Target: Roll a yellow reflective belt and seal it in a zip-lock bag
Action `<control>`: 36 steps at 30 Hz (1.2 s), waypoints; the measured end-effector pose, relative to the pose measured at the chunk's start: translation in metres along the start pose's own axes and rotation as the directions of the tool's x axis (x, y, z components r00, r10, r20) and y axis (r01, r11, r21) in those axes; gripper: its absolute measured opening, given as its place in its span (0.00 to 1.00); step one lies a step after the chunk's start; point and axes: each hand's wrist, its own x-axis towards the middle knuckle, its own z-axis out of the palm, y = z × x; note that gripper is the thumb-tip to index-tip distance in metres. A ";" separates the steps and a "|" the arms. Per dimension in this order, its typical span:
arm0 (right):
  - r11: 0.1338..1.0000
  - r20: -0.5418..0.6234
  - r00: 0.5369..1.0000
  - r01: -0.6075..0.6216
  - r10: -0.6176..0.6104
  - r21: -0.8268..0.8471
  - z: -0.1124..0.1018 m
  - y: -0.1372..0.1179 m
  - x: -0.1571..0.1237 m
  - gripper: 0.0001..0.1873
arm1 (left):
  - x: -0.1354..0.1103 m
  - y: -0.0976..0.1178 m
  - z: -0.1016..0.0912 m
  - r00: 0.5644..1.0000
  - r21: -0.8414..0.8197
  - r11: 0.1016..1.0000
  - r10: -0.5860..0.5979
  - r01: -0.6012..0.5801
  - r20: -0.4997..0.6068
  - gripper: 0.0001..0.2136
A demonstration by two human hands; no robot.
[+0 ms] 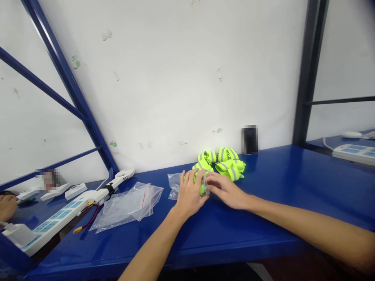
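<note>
Both of my hands meet over the blue table in the middle of the view. My left hand (189, 195) grips a clear plastic bag (175, 185) with a rolled neon-yellow reflective band (202, 189) pushed partly inside it. My right hand (225, 191) presses against the far end of that roll from the right, its fingers on the clear plastic. Just behind my hands lies a loose heap of neon-yellow bands with grey reflective stripes (221, 164). My fingers hide much of the roll.
Flat resealable plastic bags (129, 207) lie left of my hands, beside a white power strip (58, 218) and a small white fan (124, 173). A co-worker's hand (7, 207) shows at the far left. A blurred dark object (250, 139) leans on the white wall.
</note>
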 end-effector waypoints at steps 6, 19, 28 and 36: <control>0.980 0.166 0.976 0.160 -0.140 -0.114 -0.003 0.009 -0.001 0.14 | 0.000 0.006 -0.005 0.993 0.013 0.993 0.116 -0.116 0.025 0.31; 0.984 0.235 0.961 0.112 -0.142 0.138 -0.004 0.016 0.000 0.12 | 0.005 0.021 -0.019 0.934 -0.146 0.922 0.353 -0.357 -0.055 0.23; 0.958 0.148 0.981 -0.160 0.127 0.238 0.004 0.004 0.007 0.13 | 0.037 -0.047 -0.042 0.873 -0.129 0.914 -0.314 0.384 0.373 0.24; 0.766 0.206 0.950 -0.312 0.236 0.563 0.005 0.017 0.009 0.12 | 0.040 -0.050 -0.047 0.552 -0.246 0.798 -0.126 0.550 0.824 0.25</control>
